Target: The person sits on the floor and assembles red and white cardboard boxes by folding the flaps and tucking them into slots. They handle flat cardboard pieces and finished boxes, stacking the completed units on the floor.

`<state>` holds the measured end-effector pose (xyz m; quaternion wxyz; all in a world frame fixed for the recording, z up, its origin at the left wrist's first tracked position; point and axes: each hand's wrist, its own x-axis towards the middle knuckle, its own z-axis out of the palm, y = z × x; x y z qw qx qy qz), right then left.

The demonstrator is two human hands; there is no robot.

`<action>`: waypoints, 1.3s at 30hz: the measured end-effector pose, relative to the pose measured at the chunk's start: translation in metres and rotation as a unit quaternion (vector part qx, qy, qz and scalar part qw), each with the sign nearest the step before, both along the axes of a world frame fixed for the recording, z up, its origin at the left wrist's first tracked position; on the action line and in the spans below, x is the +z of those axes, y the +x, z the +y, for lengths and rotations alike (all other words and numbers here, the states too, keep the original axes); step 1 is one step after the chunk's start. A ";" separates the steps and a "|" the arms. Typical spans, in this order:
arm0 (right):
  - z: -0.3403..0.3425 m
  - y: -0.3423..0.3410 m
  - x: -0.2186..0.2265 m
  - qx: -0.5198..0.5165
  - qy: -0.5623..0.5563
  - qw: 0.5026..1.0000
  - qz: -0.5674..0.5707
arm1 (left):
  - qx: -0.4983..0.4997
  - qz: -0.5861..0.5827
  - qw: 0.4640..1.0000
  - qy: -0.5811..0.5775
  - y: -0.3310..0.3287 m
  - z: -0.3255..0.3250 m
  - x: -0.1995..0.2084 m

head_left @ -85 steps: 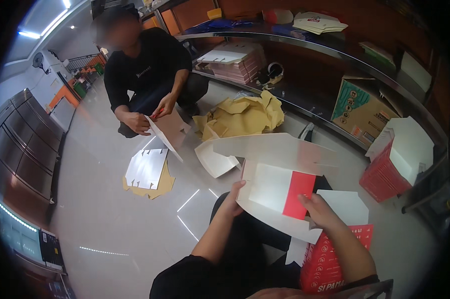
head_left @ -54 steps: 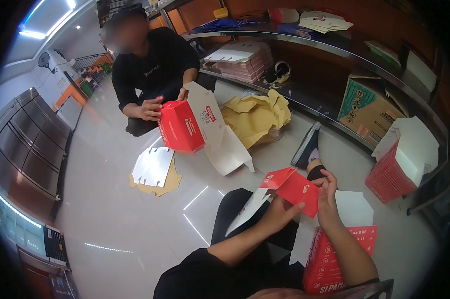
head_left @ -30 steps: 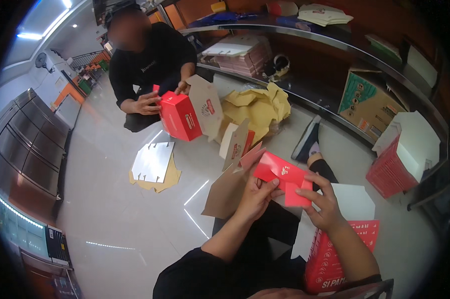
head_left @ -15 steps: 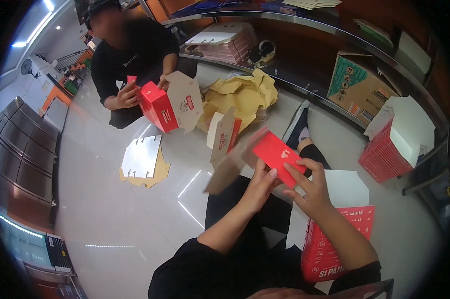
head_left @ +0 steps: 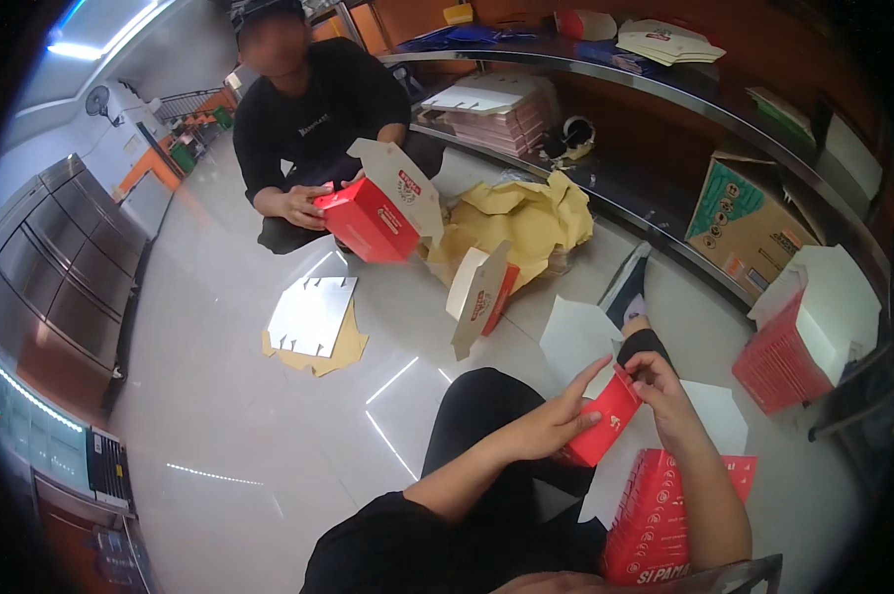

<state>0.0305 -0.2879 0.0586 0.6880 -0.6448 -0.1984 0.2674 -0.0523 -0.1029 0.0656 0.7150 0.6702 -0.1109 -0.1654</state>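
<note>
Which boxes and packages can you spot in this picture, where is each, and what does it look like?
Small red folded carton: between left hand and right hand.
Red carton with open white lid: held by the person opposite.
Half-folded white and red carton: upright on the floor.
Stack of red cartons: beside the right forearm.
Brown cardboard box with green print: under the shelf.
</note>
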 end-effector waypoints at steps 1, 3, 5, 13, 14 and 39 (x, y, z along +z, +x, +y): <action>0.003 0.000 0.002 0.015 -0.003 1.000 0.013 | -0.001 0.010 1.000 0.011 0.000 0.002 0.003; 0.003 -0.003 -0.001 0.037 -0.012 0.999 0.026 | -0.018 -0.015 0.999 0.035 -0.004 0.004 0.004; 0.005 0.000 -0.007 0.052 -0.010 0.998 0.017 | -0.034 -0.037 0.996 0.067 -0.006 0.008 0.015; 0.015 -0.010 0.008 -0.058 0.034 0.981 0.182 | 0.002 -0.111 0.978 0.178 0.000 0.003 0.014; 0.013 -0.008 0.008 -0.039 0.042 0.978 0.201 | 0.019 -0.068 0.991 0.114 0.001 0.001 0.012; -0.003 -0.006 0.012 0.051 -0.123 0.964 -0.231 | -0.032 0.051 0.995 -0.083 0.000 -0.003 0.022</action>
